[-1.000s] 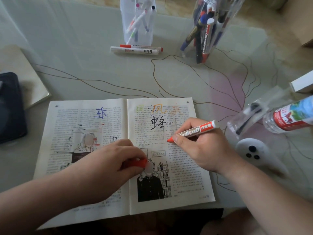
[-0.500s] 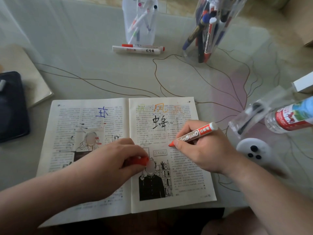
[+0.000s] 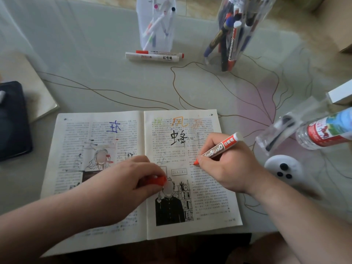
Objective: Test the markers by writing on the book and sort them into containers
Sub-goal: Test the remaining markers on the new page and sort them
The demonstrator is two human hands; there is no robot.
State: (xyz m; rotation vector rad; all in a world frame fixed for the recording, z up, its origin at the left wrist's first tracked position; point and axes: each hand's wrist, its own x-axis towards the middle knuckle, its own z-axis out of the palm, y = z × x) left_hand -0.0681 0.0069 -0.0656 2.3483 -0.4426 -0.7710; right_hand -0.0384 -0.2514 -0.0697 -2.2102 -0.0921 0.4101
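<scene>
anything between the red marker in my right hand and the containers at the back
Nothing tall. From the red marker in the right hand, nothing stands on the table up to the right container. Two loose markers lie flat just in front of the left container, low enough to pass over.

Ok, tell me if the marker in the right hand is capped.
Uncapped. The marker shows a bare red tip at the book, and the left hand pinches a red cap.

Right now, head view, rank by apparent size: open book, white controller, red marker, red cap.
1. open book
2. white controller, red marker: too close to rank; marker partly hidden by right hand
3. red cap
</scene>
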